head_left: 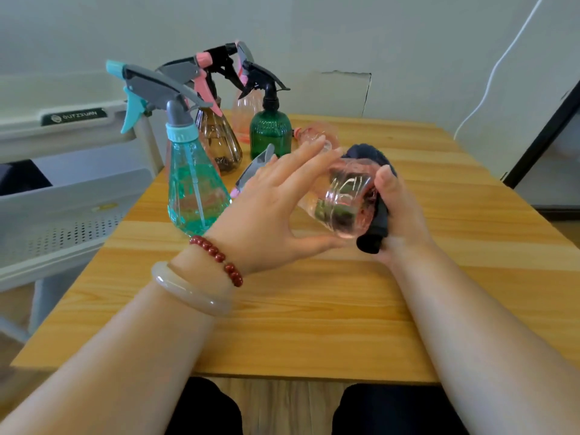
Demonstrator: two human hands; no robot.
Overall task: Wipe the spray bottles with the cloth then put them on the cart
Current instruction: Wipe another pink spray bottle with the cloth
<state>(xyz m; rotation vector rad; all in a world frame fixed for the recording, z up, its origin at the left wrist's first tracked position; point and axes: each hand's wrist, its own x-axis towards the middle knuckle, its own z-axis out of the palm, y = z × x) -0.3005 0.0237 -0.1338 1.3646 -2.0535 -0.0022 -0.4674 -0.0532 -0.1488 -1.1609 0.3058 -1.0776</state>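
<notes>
1. Step in hand is the wiping. The pink bottle (pixel 345 199) is up off the table (pixel 314 309), lying sideways with its base toward the camera and its grey trigger head pointing away to the left.
2. The left hand (pixel 273 208) spans the bottle, long fingers laid over the top and thumb underneath, so it's pinched between them.
3. The right hand (pixel 405 215) is wrapped round the dark cloth (pixel 376 221) and presses it against the bottle's right side, thumb on top of the cloth.
4. My guess: it needs a few more turns against the cloth, then a carry left to the cart (pixel 78 196). The left hand would need a firmer hold near the neck first, since clear plastic looks slippery.
5. Watch the route. The cart sits right against the table's left edge, and the teal bottle (pixel 194 189) stands near that edge, directly between the hands and the cart, so go over it or around the front.
6. Behind it, the brown bottle (pixel 219 142), green bottle (pixel 270 136) and rear pink bottle (pixel 248 117) are bunched up, with a tipped pink bottle (pixel 317 136) lying beside the green one.
7. The easiest room for moving is the front strip and right side of the table.
</notes>
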